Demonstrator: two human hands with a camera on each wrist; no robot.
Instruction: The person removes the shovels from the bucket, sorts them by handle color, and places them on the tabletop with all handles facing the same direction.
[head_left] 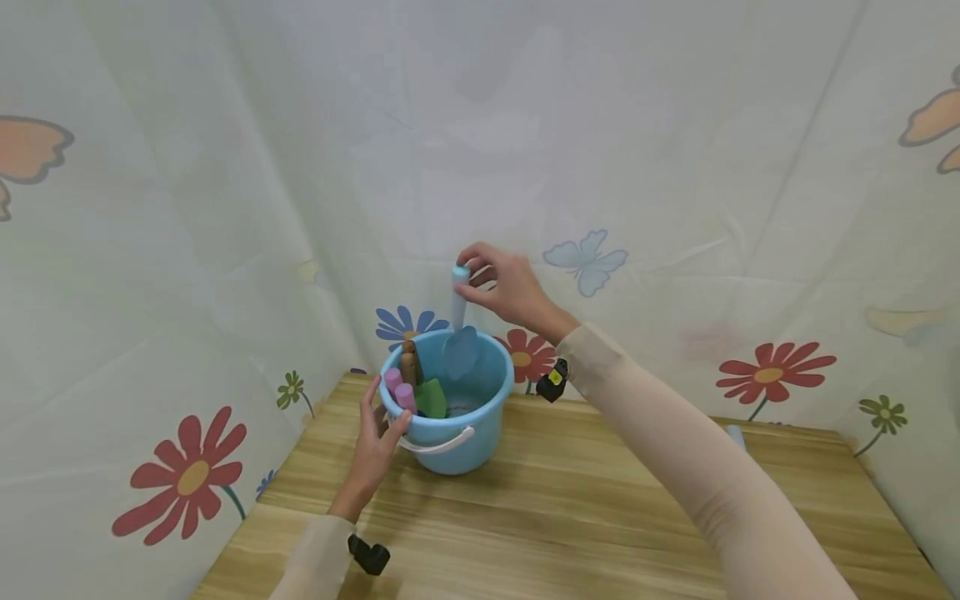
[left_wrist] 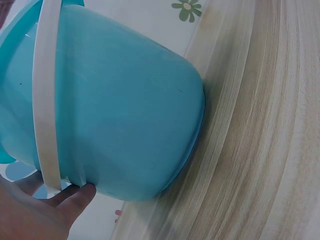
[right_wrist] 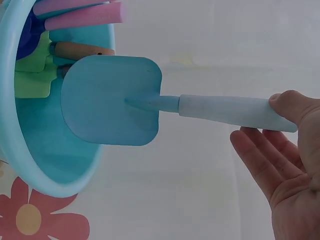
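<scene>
A light-blue bucket [head_left: 491, 425] stands upright on the table with its white handle [head_left: 442, 444] hanging down in front. My left hand [head_left: 375, 446] holds the bucket's left side, thumb at the rim; the left wrist view shows its fingers beside the white handle's end. High over the bucket, my right hand [head_left: 506, 283] pinches the pale grip end of a small toy shovel [right_wrist: 112, 100]. Its blue blade points down at the bucket's mouth. Inside, leaning left, are tools with pink handles [right_wrist: 85, 17], brown handles [right_wrist: 82, 50] and green blades [right_wrist: 35, 84].
The wood-grain table [head_left: 585, 500] stretches to the right. A pale blue object [head_left: 736, 434] lies near its back edge, partly behind my right forearm. A white curtain [head_left: 675, 167] printed with flowers and butterflies hangs close behind the bucket and along the left.
</scene>
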